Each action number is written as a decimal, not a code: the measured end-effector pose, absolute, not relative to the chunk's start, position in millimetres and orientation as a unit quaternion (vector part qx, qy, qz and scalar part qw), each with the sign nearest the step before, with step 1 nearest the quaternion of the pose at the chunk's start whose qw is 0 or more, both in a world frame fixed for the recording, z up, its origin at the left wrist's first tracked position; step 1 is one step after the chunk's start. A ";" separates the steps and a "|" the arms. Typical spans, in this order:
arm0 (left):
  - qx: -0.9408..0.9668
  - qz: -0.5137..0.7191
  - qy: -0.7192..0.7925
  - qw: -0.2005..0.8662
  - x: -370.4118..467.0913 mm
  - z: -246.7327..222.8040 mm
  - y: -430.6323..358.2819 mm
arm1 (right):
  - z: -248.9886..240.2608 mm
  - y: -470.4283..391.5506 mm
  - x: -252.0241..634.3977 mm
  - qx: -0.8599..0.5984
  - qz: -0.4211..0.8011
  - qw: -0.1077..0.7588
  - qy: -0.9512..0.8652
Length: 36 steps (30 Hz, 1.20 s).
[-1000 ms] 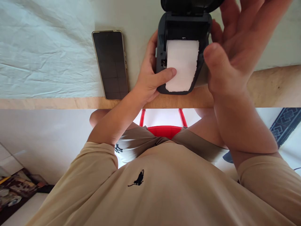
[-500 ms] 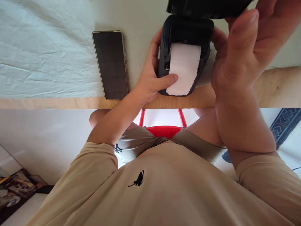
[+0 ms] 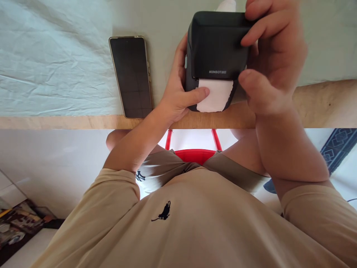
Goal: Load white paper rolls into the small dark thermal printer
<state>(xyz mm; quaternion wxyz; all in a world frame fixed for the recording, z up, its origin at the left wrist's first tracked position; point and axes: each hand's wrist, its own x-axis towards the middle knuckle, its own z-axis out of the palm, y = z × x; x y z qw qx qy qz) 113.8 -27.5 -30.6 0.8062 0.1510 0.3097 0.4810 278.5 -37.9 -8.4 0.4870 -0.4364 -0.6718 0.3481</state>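
Printer (image 3: 219,46) between left fingers (image 3: 180,56) and right fingers (image 3: 263,31).

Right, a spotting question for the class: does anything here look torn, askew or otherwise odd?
Yes: the white paper emerging below the black lid. Its edge towards the right hand is ragged, as if torn, rather than cleanly cut. Nothing looks spilled.

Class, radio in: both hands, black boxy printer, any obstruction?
Left hand gripping black boxy printer, thumb on white paper strip. Right hand touching black plastic lid; lid down, latching unclear. Black rectangular phone left of printer, no obstruction seen.
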 end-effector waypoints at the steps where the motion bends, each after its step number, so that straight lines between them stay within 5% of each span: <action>1: 0.144 0.479 0.310 0.808 113.3 -30.3 -27.6 | -6.8 -38.9 277.1 -0.438 0.368 0.491 -0.657; 9: 0.289 0.469 0.293 0.781 114.6 -32.0 -29.5 | 4.9 -46.5 268.0 -0.455 0.426 0.431 -0.652; 31: 0.258 0.416 0.310 0.815 113.8 -13.4 -31.0 | 7.2 -45.2 274.0 -0.491 0.326 0.366 -0.720; 36: 0.240 0.420 0.319 0.815 114.9 -18.3 -29.0 | 8.6 -46.3 274.2 -0.522 0.227 0.334 -0.751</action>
